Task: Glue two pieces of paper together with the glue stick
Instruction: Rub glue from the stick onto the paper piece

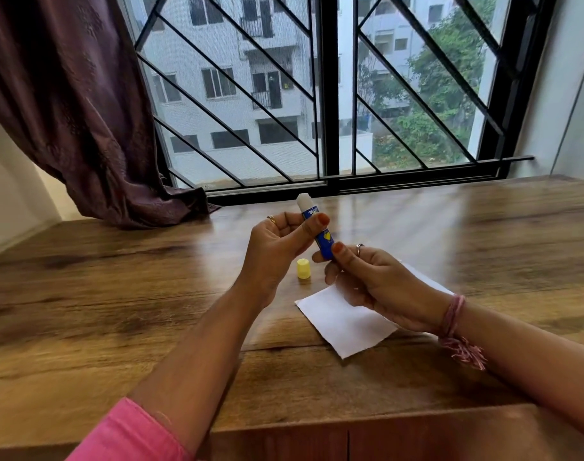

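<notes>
A blue glue stick (317, 224) with its white glue tip exposed is held above the table, tip pointing up and away. My left hand (280, 244) grips its upper body with thumb and fingers. My right hand (373, 281) pinches its lower end. The yellow cap (303, 268) stands on the table just below the hands. White paper (343, 314) lies flat on the table under my right hand; part of it is hidden by the hand, so I cannot tell whether it is one sheet or two.
The wooden table (117, 294) runs up to a barred window (327, 94) at the back. A purple curtain (77, 104) hangs at the back left and drapes onto the table's far left corner.
</notes>
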